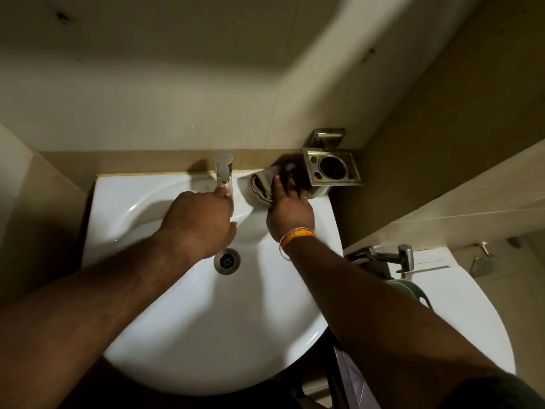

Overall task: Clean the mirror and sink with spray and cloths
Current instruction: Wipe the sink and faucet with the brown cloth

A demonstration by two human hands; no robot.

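— Where the back right corner of the sink (182,335) meets the wall, what is seen?

— A grey cloth (262,184) is seen there, bunched into soft folds with a darker edging along its rolled hem. It lies on the white rim, just beside the tap (224,169) and below the metal holder (331,169) fixed to the wall.

— How is it held?

— It is pressed down by the right hand (290,211), whose fingers are stretched forward, fairly straight and slightly spread over the fabric. Whether the thumb is curled under the cloth cannot be told. A band of orange and white threads (296,236) is worn at that wrist.

— And the other hand?

— The left hand (200,222) is held over the basin, its fingertips laid against the front of the tap spout. The fingers are bent only a little and nothing is gripped.

— How does the basin itself look?

— It is white and glossy, rounded at the front and square at the back. The steel drain (227,261) is partly covered by the left hand. A hand shower (395,256) and a toilet lid (460,314) are seen to the right.
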